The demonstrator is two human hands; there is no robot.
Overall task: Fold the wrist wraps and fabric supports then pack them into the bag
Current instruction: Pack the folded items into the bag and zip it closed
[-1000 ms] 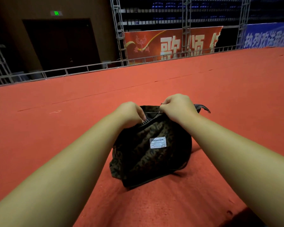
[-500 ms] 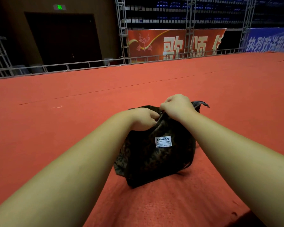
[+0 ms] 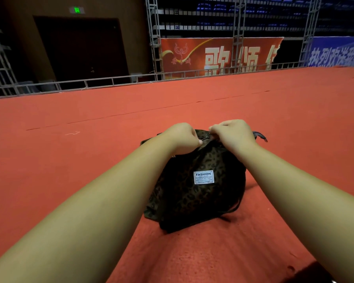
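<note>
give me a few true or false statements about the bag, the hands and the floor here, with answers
1. Both hands, left and right, grip the top of the dark leopard-print fabric bag. True.
2. The bag rests on a red carpeted floor. True.
3. The bag's white label reads SPORT. False: it reads FASHION.
4. Wrist wraps lie loose on the carpet beside the bag. False: none are visible there.
5. The bag hangs in the air. False: it sits on the floor.

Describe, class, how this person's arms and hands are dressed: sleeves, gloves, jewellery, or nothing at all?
Both forearms are bare right down to the bottom edge of the picture, with no sleeve showing. The left hand and right hand wear no gloves; no watch, bracelet, ring or wrap shows on either.
</note>
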